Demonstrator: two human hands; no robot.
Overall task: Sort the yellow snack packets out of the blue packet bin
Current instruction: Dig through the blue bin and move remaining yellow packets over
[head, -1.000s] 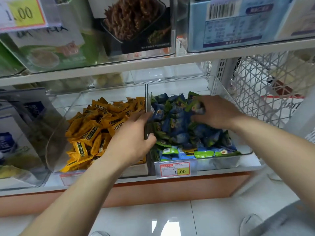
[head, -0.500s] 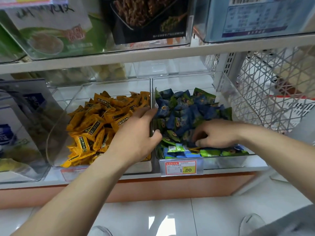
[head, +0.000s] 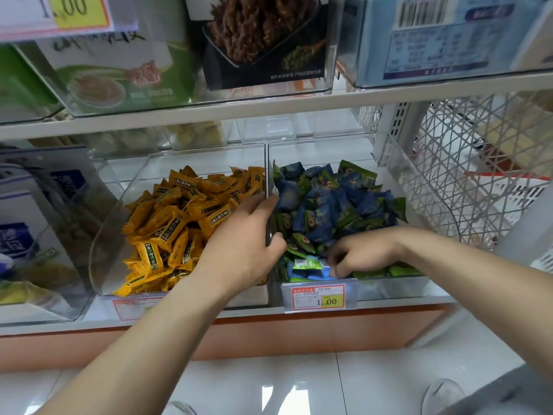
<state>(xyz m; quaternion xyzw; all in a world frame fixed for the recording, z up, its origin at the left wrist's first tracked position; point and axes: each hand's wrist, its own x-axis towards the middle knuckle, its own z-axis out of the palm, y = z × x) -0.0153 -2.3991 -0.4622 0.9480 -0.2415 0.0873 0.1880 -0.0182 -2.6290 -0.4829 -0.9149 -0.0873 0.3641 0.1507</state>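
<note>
On the bottom shelf a clear bin (head: 392,287) holds a heap of blue and green packets (head: 323,202). Beside it on the left, a second clear bin (head: 103,265) is full of yellow packets (head: 179,223). My left hand (head: 242,253) grips the upright wall (head: 267,181) between the two bins, thumb on the blue side. My right hand (head: 365,253) is down in the front of the blue bin, its curled fingertips buried among the packets. No yellow packet shows in the blue bin; what the right fingers hold is hidden.
A price tag (head: 318,298) hangs on the blue bin's front. A white wire basket (head: 449,175) closes off the right side. The shelf board above (head: 269,110) carries boxed goods. Another clear bin (head: 30,235) stands at the left. Tiled floor lies below.
My right hand moved from the back of the blue bin down to its front edge and dug in. My left hand kept its grip on the dividing wall.
</note>
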